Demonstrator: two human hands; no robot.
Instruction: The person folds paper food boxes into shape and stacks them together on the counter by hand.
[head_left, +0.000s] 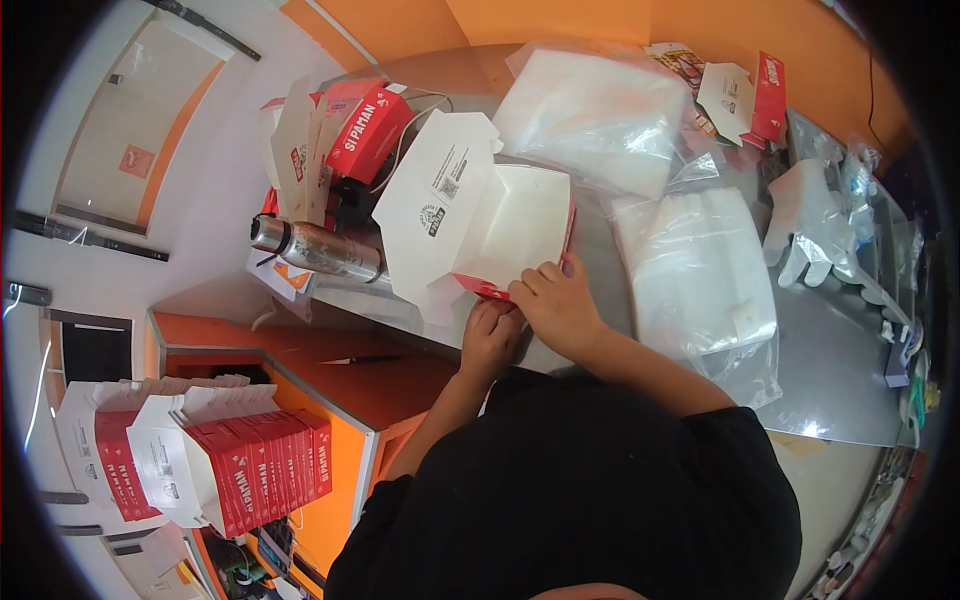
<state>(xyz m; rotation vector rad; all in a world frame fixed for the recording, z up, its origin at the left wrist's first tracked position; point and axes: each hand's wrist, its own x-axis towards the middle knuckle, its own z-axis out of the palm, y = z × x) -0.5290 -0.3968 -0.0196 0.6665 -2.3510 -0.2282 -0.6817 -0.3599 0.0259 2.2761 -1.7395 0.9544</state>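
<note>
Step in hand looked like working the near corner of the red-and-white takeaway carton (525, 215). Carton sat open on the tabletop (835, 385), close to the near edge, lid panel (420, 205) spread out to its left, white inside facing up.

Doing it well, my read: brace the carton from one side and press from the other, so the near wall (483, 288) creased on its score line instead of buckling. Corner tabs wanted lining up before any firm push; thin board like that probably creased for good if forced. Even pressure along the edge, not one fingertip jab. Lid needed to lie loose so it didn't pull the corner out of square.

Left hand (488, 338): partly closed, fingers curled up against the carton's near edge, at the red wall. Fingertips partly hidden, so couldn't tell whether it pinched or only backed the board.

Right hand (555, 308): half closed, fingers bent over the carton's near right corner, gripping the edge; one digit reached up along the right wall. Underside of that grip didn't show.

Around the carton: steel bottle (335, 252) left of it, beside the lid; clear-wrapped white pack (705, 280) right of it.
</note>
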